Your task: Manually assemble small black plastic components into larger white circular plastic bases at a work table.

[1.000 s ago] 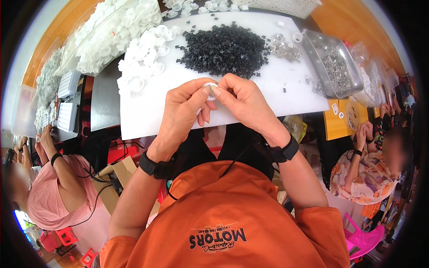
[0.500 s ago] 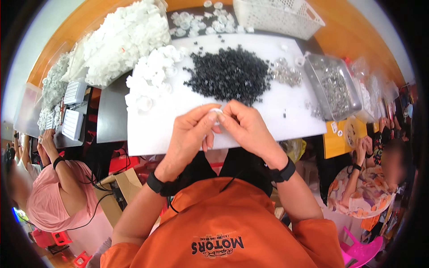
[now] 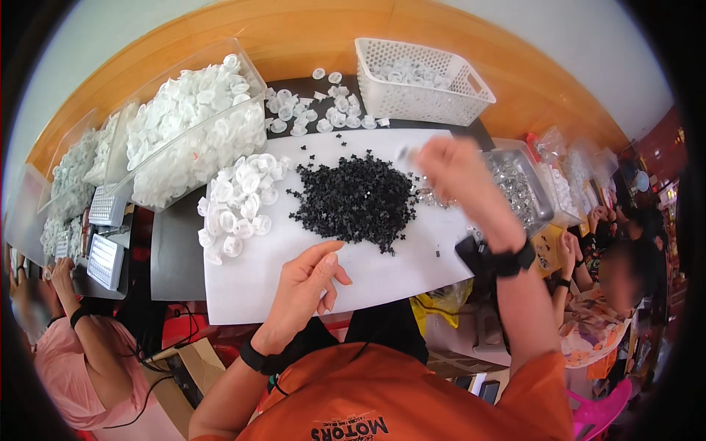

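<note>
My right hand (image 3: 457, 176), blurred by motion, is raised over the far right of the white board (image 3: 294, 294). Its closed fingertips hold a small white plastic part (image 3: 404, 153), smeared so its details are lost. Near the board's front edge, my left hand (image 3: 305, 287) holds nothing, its fingers loosely bent and apart. Between and beyond the hands lies a heap of small black cross-shaped pieces (image 3: 353, 198). To the left of this heap sits a pile of round white plastic caps (image 3: 239, 202). Small clear-and-metal pieces (image 3: 434, 197) lie partly hidden under my right hand.
A clear bin (image 3: 191, 162) of white parts stands at far left, a white perforated basket (image 3: 412, 103) at the back. Loose clear caps (image 3: 338, 106) lie beside it. On the right is a metal tray (image 3: 540, 198) of shiny pieces. Co-workers sit on both sides.
My hands have parted. The right one has swung up and to the right with the small white part; the left one has let go and stays near the board's front. The view has shifted.
</note>
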`<state>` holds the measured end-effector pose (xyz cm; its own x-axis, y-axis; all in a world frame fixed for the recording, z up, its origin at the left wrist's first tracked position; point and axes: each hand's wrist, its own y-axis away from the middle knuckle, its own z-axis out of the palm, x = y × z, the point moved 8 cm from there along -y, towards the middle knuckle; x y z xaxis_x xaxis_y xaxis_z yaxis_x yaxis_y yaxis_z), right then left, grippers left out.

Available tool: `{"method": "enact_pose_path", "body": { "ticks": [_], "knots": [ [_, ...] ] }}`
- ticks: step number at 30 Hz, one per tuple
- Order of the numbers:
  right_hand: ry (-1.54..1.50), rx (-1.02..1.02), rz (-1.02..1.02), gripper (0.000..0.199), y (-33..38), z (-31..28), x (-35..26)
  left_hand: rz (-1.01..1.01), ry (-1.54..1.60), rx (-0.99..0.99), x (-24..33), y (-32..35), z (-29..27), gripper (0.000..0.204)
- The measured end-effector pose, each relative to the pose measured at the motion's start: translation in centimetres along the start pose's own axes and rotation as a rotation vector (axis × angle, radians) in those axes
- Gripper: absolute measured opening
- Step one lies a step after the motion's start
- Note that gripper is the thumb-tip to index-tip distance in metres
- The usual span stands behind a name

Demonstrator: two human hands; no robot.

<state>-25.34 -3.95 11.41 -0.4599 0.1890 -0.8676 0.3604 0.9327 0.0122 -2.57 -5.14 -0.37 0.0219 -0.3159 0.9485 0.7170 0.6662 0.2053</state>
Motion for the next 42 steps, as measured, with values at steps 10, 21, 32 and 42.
{"method": "enact_pose_path", "body": {
  "ticks": [10,21,32,42],
  "knots": [
    [0.155,0.159,-0.099,0.026,-4.8,-4.3,-1.6,-0.005,-0.003,-0.033,0.2,-0.2,0.4,0.039],
    [0.306,-0.373,-0.391,0.023,8.0,11.5,-2.6,0.01,0.195,0.041,0.6,-1.3,-0.7,0.057],
    [0.428,-0.174,-0.452,0.016,8.4,15.0,-2.2,-0.024,0.291,0.078,-1.0,-1.9,-1.1,0.057],
    [-0.04,-0.143,-0.258,0.015,5.8,13.9,1.3,0.046,0.351,-0.021,-0.4,-2.0,-0.6,0.051]
  ]
}}
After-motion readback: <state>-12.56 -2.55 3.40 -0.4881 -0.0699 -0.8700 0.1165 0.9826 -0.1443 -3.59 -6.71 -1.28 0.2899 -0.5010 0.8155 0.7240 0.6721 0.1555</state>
